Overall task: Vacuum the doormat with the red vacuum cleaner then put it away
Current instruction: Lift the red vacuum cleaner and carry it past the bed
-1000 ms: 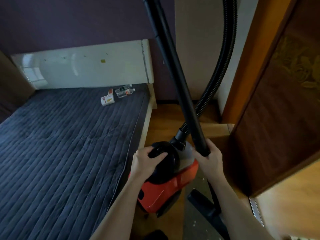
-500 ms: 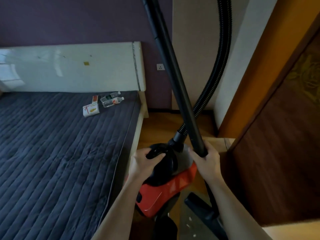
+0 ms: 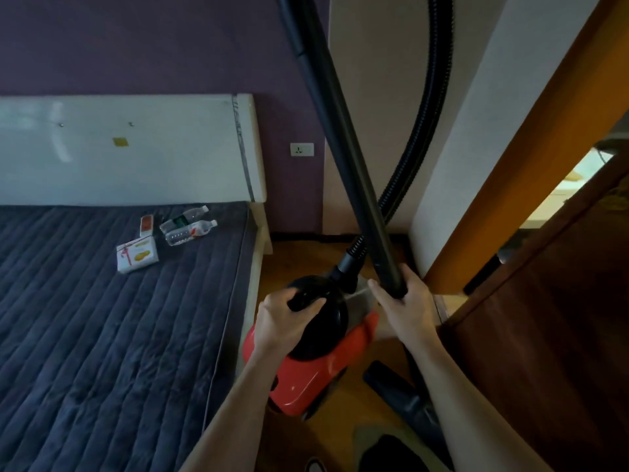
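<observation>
The red vacuum cleaner is gripped beside the bed: the left hand is curled round its top handle, the right hand clamped on the wand. Beyond, the hose is looped upward; two bottles, apparently plastic, are seen on the bed.

left: bed edge | right: door | ahead: floor strip open

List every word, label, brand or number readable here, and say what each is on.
Nothing reads clearly.
On the white box on the bed: print and a yellow picture, too blurred.
On the two bottles: labels too small.
On the red-and-white pack: unreadable.
On the yellow sticker on the headboard: no text legible.
On the red vacuum cleaner and its wand: no marking shows.
</observation>
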### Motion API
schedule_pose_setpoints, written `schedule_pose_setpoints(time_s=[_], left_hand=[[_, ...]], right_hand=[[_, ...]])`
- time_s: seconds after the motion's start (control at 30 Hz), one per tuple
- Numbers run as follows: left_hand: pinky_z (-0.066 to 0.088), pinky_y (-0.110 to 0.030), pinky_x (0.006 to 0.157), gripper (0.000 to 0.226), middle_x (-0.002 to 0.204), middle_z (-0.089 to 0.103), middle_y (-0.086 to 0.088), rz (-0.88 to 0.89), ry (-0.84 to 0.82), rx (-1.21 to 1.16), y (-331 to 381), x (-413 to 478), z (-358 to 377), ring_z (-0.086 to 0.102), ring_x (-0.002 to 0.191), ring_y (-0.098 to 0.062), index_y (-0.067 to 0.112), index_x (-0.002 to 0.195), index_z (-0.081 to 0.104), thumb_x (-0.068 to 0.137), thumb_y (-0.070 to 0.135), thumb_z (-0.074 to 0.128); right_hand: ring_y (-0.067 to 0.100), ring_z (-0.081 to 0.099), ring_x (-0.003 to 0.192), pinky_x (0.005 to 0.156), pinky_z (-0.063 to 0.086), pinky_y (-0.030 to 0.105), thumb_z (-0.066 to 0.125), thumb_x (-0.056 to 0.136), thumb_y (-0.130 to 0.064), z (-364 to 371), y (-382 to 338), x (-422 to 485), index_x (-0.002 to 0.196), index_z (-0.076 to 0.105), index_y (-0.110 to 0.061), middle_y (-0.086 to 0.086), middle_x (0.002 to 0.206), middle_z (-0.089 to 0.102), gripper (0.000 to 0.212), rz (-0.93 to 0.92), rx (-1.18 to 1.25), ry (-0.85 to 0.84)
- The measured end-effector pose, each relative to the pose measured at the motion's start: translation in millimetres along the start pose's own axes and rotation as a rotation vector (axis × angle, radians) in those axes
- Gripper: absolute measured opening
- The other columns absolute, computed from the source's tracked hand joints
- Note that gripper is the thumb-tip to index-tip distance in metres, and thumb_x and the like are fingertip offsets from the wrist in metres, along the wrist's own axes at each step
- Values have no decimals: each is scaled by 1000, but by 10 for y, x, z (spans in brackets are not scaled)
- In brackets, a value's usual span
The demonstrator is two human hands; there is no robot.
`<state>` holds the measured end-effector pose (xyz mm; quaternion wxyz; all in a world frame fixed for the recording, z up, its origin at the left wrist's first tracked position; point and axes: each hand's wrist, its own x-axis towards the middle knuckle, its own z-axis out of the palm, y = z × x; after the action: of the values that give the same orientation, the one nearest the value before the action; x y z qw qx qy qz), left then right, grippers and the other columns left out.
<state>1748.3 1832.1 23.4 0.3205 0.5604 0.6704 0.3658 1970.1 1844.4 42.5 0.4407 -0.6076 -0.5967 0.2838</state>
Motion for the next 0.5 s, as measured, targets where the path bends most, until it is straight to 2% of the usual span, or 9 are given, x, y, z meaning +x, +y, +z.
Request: schedule_pose_setpoints(time_s=[0.07,0.17,0.27,0.37,0.43,0.5], left_hand=[[60,-35,60,22,69,69,6,4,-4,10,4,224,4,69,66,-6,21,72,67,78,38,80],[58,-28,55,23,68,68,7,13,-2,41,24,569,45,68,65,-5,26,69,64,78,40,80],[51,-20,50,27,65,66,6,3,3,57,43,975,143,66,62,-5,27,65,61,78,38,81],[57,-25,57,22,72,70,5,-38,7,42,65,1453,283,68,69,-7,20,74,69,77,38,81],[56,-25,59,20,75,70,8,-53,10,35,108,1827,407,69,73,-7,22,77,70,77,38,82],[52,-20,56,18,73,68,11,-48,11,47,164,2224,555,69,74,-7,26,76,68,77,38,82]], right_hand=[[18,58,65,53,44,19,75,90,-23,61,34,215,84,62,-12,18,71,61,18,2,-15,4],[20,58,67,54,44,18,74,91,-22,114,81,548,86,63,-11,17,74,61,16,8,20,-1],[18,56,65,54,43,15,74,91,-22,179,199,957,85,63,-17,9,70,57,13,14,64,-15],[10,59,66,58,45,15,75,90,-23,267,376,1455,83,61,-31,-5,69,57,18,20,89,0],[9,59,66,59,45,14,75,90,-22,317,518,1825,82,60,-33,-4,69,57,20,30,107,-4],[10,55,61,58,42,15,74,90,-20,346,667,2215,81,59,-29,-1,65,54,21,43,130,-11]])
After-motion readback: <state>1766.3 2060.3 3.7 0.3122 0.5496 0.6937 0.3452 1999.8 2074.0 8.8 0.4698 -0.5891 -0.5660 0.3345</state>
